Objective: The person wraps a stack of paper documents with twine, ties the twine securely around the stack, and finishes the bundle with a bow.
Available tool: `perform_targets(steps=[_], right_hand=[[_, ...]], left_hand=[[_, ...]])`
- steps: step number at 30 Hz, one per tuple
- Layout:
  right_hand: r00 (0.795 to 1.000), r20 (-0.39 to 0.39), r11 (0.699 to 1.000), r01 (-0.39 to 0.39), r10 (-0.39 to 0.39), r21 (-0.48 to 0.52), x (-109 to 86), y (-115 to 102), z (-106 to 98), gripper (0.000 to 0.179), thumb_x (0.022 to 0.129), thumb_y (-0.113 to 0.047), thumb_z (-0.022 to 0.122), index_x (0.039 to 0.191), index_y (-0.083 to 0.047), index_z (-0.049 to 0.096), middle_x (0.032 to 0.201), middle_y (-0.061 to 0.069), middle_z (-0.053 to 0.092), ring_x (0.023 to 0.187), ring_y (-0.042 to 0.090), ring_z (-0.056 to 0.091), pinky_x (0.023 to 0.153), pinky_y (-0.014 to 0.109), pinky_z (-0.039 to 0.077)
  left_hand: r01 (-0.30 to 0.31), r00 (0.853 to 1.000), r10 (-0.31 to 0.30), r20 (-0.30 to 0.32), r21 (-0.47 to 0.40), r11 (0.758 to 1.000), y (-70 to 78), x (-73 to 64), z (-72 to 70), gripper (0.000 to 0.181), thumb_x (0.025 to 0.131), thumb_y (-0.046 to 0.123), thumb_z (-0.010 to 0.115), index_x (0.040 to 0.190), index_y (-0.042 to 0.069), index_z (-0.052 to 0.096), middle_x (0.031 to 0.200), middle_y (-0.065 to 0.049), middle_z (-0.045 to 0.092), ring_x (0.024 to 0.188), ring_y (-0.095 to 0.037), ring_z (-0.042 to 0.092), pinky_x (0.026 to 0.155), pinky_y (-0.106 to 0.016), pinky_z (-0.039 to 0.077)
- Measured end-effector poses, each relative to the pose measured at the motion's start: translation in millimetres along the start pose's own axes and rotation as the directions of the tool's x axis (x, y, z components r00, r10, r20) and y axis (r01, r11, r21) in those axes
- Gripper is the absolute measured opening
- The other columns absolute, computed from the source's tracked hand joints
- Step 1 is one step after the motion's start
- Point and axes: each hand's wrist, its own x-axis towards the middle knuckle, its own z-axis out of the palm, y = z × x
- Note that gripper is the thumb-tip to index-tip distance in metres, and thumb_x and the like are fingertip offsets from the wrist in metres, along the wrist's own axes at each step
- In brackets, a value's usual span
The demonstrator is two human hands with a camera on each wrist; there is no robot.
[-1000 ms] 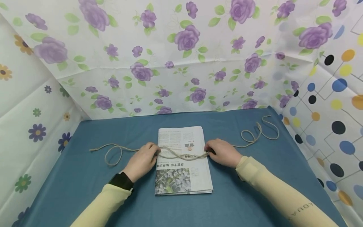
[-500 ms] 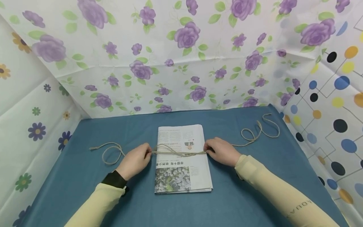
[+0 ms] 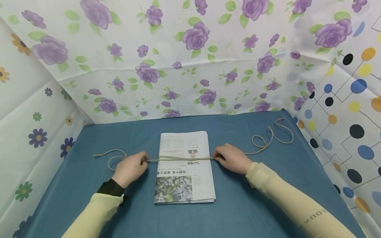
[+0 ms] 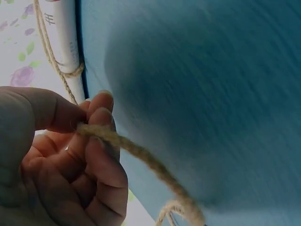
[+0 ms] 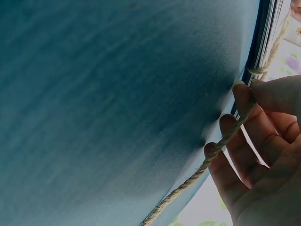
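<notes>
A folded newspaper (image 3: 184,185) lies on the blue cloth with a beige twine (image 3: 175,158) drawn nearly straight across its upper middle. Left of the paper, my left hand (image 3: 131,168) pinches one part of the twine between thumb and fingers; in the left wrist view the twine (image 4: 150,162) passes out below the fingertips. My right hand (image 3: 232,159), just off the paper's right edge, pinches the other part. From there the twine (image 5: 188,181) trails across its fingers in the right wrist view. At both paper edges the twine bends round the side.
Blue cloth (image 3: 184,221) covers the table. A loose twine end curls at the left, behind my left hand; another looped tail (image 3: 265,142) lies at the back right. Flowered sheets (image 3: 190,76) stand behind and at the left, with a dotted sheet (image 3: 342,132) at the right.
My left hand has moved left, pulling the twine from a slack crossing loop into a tight line. The newspaper has slid slightly left. My right hand stays nearly in place.
</notes>
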Motion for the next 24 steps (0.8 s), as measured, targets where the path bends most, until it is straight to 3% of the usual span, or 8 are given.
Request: perform_targets(steps=[8,13,19,24], right_hand=[[0.999,0.009,0.999,0.032,-0.032,0.0,0.6,2,-2,0.01,0.1,-0.014,0.069,0.105,-0.02,0.074,0.095,-0.007,0.067,0.086,0.013,0.058,0.078,0.037,0.051],[1.0,0.022,1.0,0.012,-0.012,0.015,0.3,6,-3,0.01,0.1,-0.014,0.069,0.105,-0.022,0.073,0.095,-0.008,0.066,0.086,0.013,0.058,0.078,0.037,0.05],[1.0,0.025,1.0,-0.01,0.01,0.019,1.0,5,-4,0.008,0.1,-0.016,0.069,0.105,-0.021,0.073,0.093,-0.007,0.065,0.084,0.012,0.058,0.075,0.038,0.05],[0.999,0.033,0.998,-0.041,0.039,0.05,1.2,-4,-6,0.009,0.098,-0.02,0.072,0.107,-0.02,0.072,0.093,-0.007,0.066,0.083,0.012,0.059,0.075,0.038,0.051]], left_hand=[[0.022,0.999,-0.021,-0.026,0.041,0.999,-8.1,-0.9,-1.5,0.025,0.102,0.011,0.055,0.117,0.008,0.074,0.086,-0.006,0.068,0.053,-0.017,0.046,0.049,-0.034,0.032],[0.006,1.0,-0.004,-0.029,0.057,0.998,-7.9,-3.2,-1.3,0.026,0.101,0.011,0.054,0.116,0.009,0.076,0.095,-0.009,0.071,0.054,-0.017,0.047,0.05,-0.035,0.033],[-0.03,0.999,0.032,-0.028,0.065,0.997,-5.3,-7.2,1.2,0.022,0.101,0.011,0.056,0.11,0.01,0.076,0.089,-0.005,0.071,0.056,-0.014,0.049,0.051,-0.035,0.037],[-0.056,0.997,0.06,-0.053,0.078,0.995,6.3,-9.9,-0.4,0.027,0.098,0.013,0.059,0.119,0.008,0.075,0.103,-0.011,0.071,0.077,-0.025,0.059,0.064,-0.042,0.044]])
